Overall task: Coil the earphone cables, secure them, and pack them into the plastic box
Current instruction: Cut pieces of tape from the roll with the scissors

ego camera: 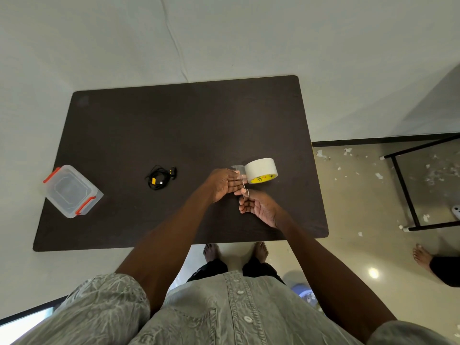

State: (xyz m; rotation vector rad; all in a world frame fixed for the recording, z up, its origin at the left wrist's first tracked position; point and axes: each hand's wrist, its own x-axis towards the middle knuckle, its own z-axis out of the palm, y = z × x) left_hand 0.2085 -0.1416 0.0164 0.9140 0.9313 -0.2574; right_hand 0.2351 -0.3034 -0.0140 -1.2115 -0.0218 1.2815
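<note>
White cable (244, 188) loops around the flat left hand (224, 184); right hand (258, 207) pinches it, winding a coil.

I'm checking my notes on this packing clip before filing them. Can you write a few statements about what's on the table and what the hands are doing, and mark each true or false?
1. The plastic box sits near the table's left edge with its lid on. True.
2. The black earphone cable lies inside the box. False: it lies bundled on the table, apart from the box.
3. The tape roll stands just beyond the hands. True.
4. The left hand grips the tape roll. False: its fingers are held out flat beside the roll, with a thin white cable around them.
5. The right hand rests flat on the table. False: it pinches the white cable.
</note>
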